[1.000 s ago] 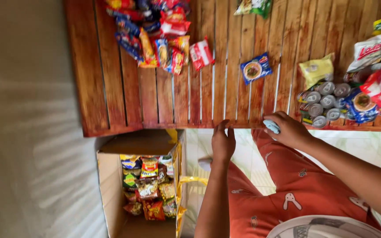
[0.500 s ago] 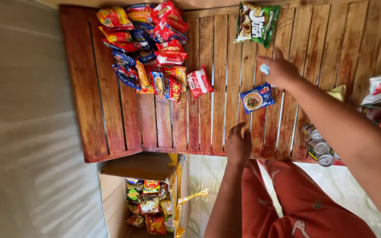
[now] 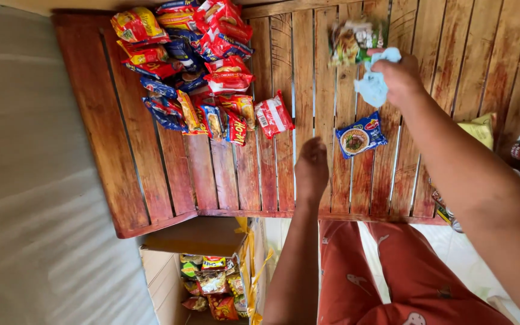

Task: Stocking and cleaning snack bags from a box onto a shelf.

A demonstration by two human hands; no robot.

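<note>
My right hand (image 3: 399,77) is stretched over the slatted wooden table (image 3: 242,174) and grips a light blue cloth (image 3: 372,88), right beside a blurred green snack packet (image 3: 350,41). A blue noodle packet (image 3: 361,135) lies just below that hand. My left hand (image 3: 312,170) rests on the slats near the table's front edge, fingers curled, holding nothing that I can see. A heap of red, blue and yellow snack packets (image 3: 194,66) covers the table's far left part.
An open cardboard box (image 3: 206,283) with snack packets inside stands on the floor below the table's left corner. More packets and metal cans (image 3: 446,210) sit at the right edge. My orange-trousered legs (image 3: 380,277) are below the table.
My right hand moved from the table's front edge out to the green packet, and the blue cloth now hangs unfolded from it. My left hand slid forward onto the slats.
</note>
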